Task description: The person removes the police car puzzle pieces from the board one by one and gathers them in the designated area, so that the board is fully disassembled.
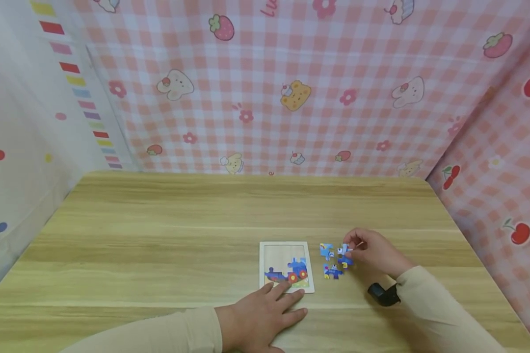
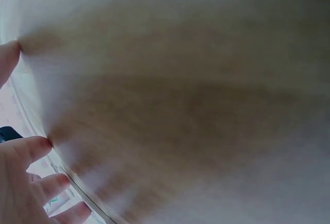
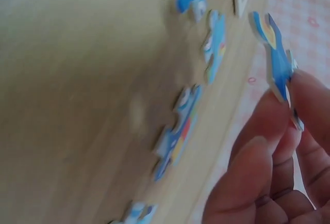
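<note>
A square jigsaw puzzle frame point(image 1: 262, 264) lies on the wooden table. Joined pieces point(image 1: 298, 269) showing a blue vehicle with red wheels fill its lower part; bare backing shows above. My left hand point(image 1: 265, 311) lies flat with spread fingers, its fingertips on the frame's near edge. Right of the frame, my right hand point(image 1: 375, 250) pinches a blue and yellow puzzle piece point(image 3: 280, 61) between thumb and fingers, raised over the table. Several loose pieces lie around there, including a light-blue one point(image 1: 326, 250), a dark-blue one point(image 1: 332, 271) and one with red and yellow point(image 3: 180, 131).
A black bent object point(image 1: 382, 294) shows beside the right cuff. The wooden table point(image 1: 159, 235) stretches left and back. Pink checked cloth point(image 1: 265, 98) hangs behind and on the right, and a pale dotted cloth point(image 1: 22, 147) hangs on the left.
</note>
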The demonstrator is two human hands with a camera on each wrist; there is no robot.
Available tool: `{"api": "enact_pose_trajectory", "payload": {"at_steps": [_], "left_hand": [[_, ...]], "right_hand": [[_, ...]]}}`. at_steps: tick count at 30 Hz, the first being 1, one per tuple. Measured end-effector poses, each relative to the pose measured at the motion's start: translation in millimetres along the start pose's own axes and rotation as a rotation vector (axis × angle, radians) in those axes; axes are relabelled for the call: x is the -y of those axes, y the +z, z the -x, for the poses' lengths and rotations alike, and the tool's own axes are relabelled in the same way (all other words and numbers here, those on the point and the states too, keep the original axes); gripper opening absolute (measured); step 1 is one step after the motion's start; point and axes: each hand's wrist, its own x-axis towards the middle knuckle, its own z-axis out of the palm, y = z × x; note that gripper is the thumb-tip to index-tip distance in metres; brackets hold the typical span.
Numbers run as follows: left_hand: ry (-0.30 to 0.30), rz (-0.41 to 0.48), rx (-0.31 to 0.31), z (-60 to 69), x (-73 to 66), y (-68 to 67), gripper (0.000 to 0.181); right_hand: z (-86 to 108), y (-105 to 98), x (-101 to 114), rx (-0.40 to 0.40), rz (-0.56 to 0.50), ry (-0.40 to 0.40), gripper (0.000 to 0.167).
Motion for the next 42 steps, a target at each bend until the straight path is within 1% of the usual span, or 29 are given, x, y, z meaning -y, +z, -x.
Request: {"api": "enact_pose_trajectory", "payload": {"at_steps": [3, 10, 13, 17, 20, 23, 26, 31, 35, 42], "left_hand": [[-0.002, 0.011, -0.002, 0.9, -0.4, 0.3, 0.074], [-0.005, 0.034, 0.017, 0.1, -0.5, 0.3, 0.074], [-0.005, 0.034, 0.023, -0.3, -0.6, 0.3, 0.075], [-0.005, 0.017, 0.011, 0.0, -1.1, 0.8, 0.075], [-0.007, 0.01, 0.004, 0.4, -1.6, 0.8, 0.075], [-0.007, 0.034, 0.021, 0.2, -1.4, 0.4, 0.075], [-0.006, 0.043, 0.023, 0.3, -1.1, 0.6, 0.075], [-0.003, 0.015, 0.017, 0.0, -1.1, 1.6, 0.075], [-0.002, 0.009, 0.03, -1.0, -0.9, 1.3, 0.075], [-0.003, 0.016, 0.027, -1.0, -0.8, 1.1, 0.075]], "right_hand": [[3.6, -1, -6, 0.016, -0.012, 0.011, 0.017], [9.2, -1, -23, 0.057, -0.035, 0.036, 0.014], [10.8, 0, -27, 0.074, -0.045, 0.059, 0.013], [11.6, 2, -30, 0.08, -0.044, 0.08, 0.014], [12.1, 3, -30, 0.082, -0.051, 0.08, 0.014], [13.2, 4, -28, 0.077, -0.046, 0.095, 0.015], [13.8, 6, -25, 0.064, -0.036, 0.113, 0.016], [13.4, 8, -24, 0.043, -0.017, 0.12, 0.019], [12.4, 8, -24, 0.032, 0.03, 0.113, 0.018], [11.5, 9, -24, 0.025, 0.091, 0.106, 0.017]]}}
